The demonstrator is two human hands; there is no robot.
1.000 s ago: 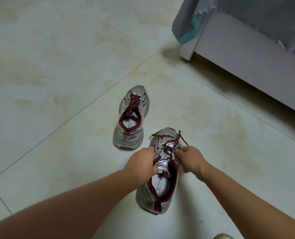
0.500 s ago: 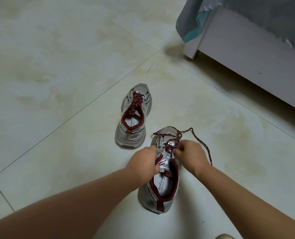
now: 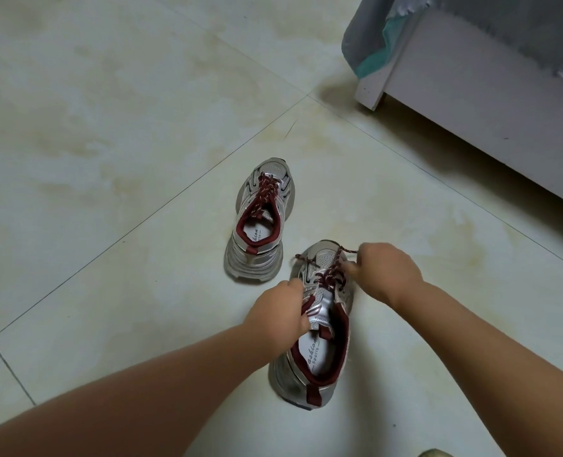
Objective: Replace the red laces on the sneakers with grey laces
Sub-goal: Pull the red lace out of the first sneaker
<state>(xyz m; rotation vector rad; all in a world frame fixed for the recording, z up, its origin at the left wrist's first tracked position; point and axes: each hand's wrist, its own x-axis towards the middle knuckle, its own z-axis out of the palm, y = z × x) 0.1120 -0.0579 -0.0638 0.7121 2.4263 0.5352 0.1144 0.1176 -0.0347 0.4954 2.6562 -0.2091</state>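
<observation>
- Near sneaker (image 3: pixel 313 351): sitting on the floor (image 3: pixel 108 159), toe pointing away, tongue pulled up; red lace (image 3: pixel 327 277) partly loosened at the upper eyelets, lower crossings looking threaded as far as can be told.
- Left hand (image 3: pixel 281 308): gripping the near sneaker's tongue and collar edge, fingers curled round it, steadying the shoe.
- Right hand (image 3: pixel 383 272): pinching a strand of the red lace just off the toe side of the sneaker, drawing it out to the right; fingertips hidden behind the knuckles, so the exact pinch point cannot be told.
- Loose lace end (image 3: pixel 301 257): lying free across the left side of the forefoot.
- Far sneaker (image 3: pixel 260 222): standing apart, beyond and to the left of the near one, fully laced in red and untouched.
- Grey laces: not showing anywhere in view.
- Bed (image 3: pixel 491 94): standing at upper right, grey cloth (image 3: pixel 365 37) hanging over its corner.
- Step in hand, as a judgement: unthreading the red lace from the first sneaker; task at an early stage, both shoes carrying red.
- Next move, as a judgement: calling for working the strand out of each eyelet pair in turn, top downward, while the left hand is holding the shoe against the pull; a snag at a crossing being the likely hitch.
</observation>
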